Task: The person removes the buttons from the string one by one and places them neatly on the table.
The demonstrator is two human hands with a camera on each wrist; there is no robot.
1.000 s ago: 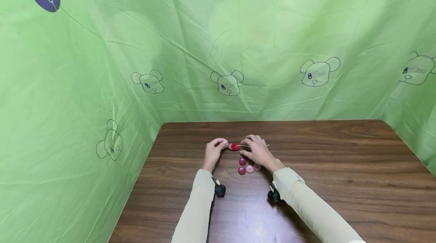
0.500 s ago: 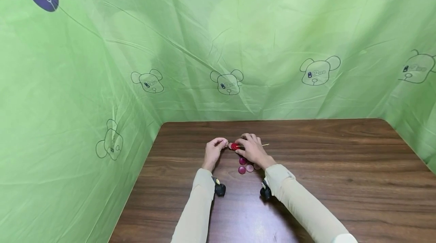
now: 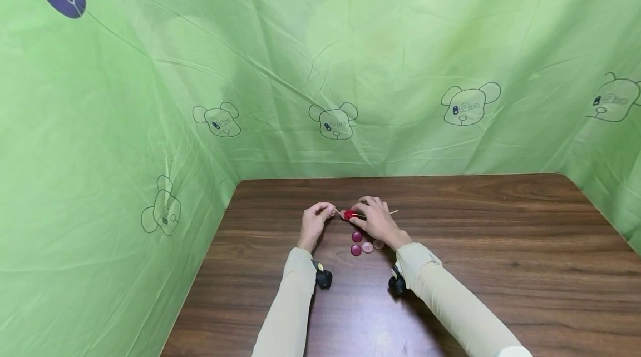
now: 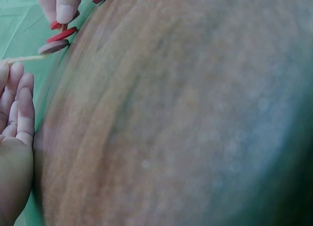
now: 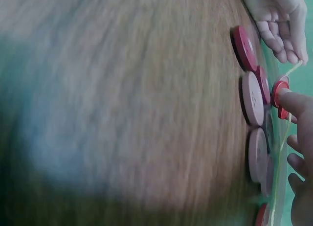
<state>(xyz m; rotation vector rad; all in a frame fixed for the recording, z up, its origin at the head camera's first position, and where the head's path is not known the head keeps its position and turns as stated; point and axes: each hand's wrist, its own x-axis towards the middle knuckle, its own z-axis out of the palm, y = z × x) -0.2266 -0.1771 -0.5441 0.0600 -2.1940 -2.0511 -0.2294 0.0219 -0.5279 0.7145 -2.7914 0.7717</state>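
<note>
A pale yellow cord (image 4: 28, 58) runs through a small row of buttons: red buttons (image 3: 349, 215) and a dusty pink button (image 4: 54, 47) at the left end. My left hand (image 3: 313, 227) pinches the cord between thumb and index finger, left of the row. My right hand (image 3: 376, 220) holds the red buttons between thumb and finger, as the right wrist view shows. Beyond that hand the cord's free length (image 5: 277, 182) trails to the right. In the left wrist view, the right thumb hides part of the row.
Loose buttons lie nearer me on the brown wooden table (image 3: 476, 268): magenta buttons (image 3: 356, 249) and pale pink ones (image 3: 368, 247). Others are partly hidden by my right hand in the head view. A green printed curtain (image 3: 390, 68) stands behind and at the sides.
My right hand moved left onto the red buttons, then slightly back right with them. A short stretch of cord now shows between the left fingers and the buttons. My left hand stayed put.
</note>
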